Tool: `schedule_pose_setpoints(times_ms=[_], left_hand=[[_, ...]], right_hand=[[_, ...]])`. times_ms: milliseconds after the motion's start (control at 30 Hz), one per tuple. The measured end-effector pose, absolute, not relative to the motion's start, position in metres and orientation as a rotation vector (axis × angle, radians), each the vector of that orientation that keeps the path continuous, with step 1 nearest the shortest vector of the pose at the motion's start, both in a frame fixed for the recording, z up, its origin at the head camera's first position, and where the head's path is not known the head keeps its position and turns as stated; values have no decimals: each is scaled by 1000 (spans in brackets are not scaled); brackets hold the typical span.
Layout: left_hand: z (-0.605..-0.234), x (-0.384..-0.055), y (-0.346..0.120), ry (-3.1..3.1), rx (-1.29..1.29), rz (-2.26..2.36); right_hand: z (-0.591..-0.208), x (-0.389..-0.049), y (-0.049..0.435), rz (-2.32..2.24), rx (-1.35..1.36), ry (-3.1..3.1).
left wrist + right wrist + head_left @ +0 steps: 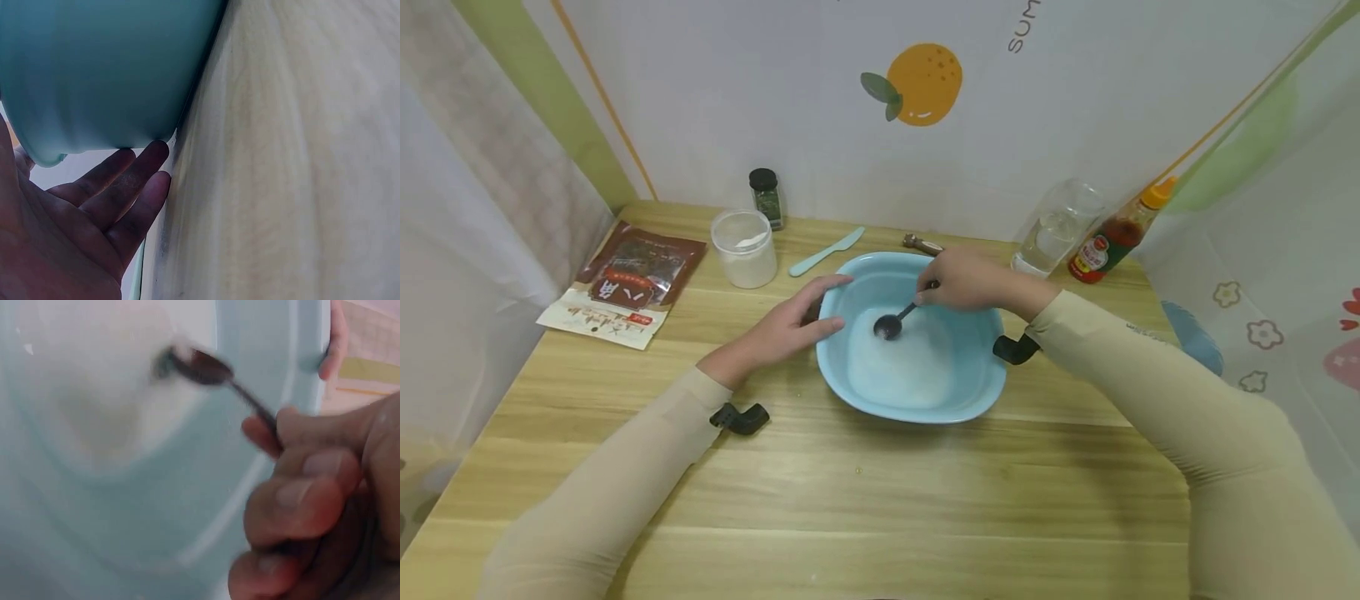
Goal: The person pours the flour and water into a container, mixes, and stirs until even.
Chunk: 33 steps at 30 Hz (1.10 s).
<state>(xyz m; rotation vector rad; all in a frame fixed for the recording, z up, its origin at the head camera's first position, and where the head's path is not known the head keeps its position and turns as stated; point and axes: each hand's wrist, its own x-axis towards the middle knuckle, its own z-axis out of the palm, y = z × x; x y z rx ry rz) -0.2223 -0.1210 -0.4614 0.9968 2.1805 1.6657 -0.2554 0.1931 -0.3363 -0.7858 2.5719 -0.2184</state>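
A light blue basin [977, 396] stands on the table with whitish contents [910, 358] across its bottom. Over its left rim lie the thumb and forefinger of my left hand [786, 325]; in the left wrist view the other fingers [128, 178] reach along the outer wall. My right hand [966, 279] pinches the handle of a dark spoon [888, 326], which slants down into the basin. Its bowl is low over the white contents, and looks blurred in the right wrist view. The remaining right fingers [294, 506] are curled below the handle.
Behind the basin lie a pale knife [827, 252] and a brown-handled utensil [922, 244]. To the left are a tub of white powder [747, 254], a black-capped jar [767, 200] and a spice packet [625, 283]. A glass of water [1051, 237] and a sauce bottle [1112, 240] stand right.
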Motion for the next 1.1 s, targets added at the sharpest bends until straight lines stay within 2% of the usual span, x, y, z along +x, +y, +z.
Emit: schedule_pose_setpoints(times_ms=[167, 367, 533, 800, 967, 1100], left_hand=[[-461, -223, -121, 2194, 1000, 1658], [-460, -223, -121, 2208, 988, 1643], [-461, -223, -121, 2194, 998, 1652], [-460, -224, -120, 2191, 997, 1641], [-461, -224, -121, 2199, 996, 1641], [-461, -223, -121, 2165, 1003, 1659]], right_hand=[[-329, -254, 198, -205, -810, 2439], [-330, -258, 201, -179, -720, 2603], [-338, -254, 192, -255, -769, 2566], [-328, -255, 200, -215, -801, 2458], [-333, -256, 187, -225, -766, 2614], [-342, -250, 175, -255, -845, 2608]])
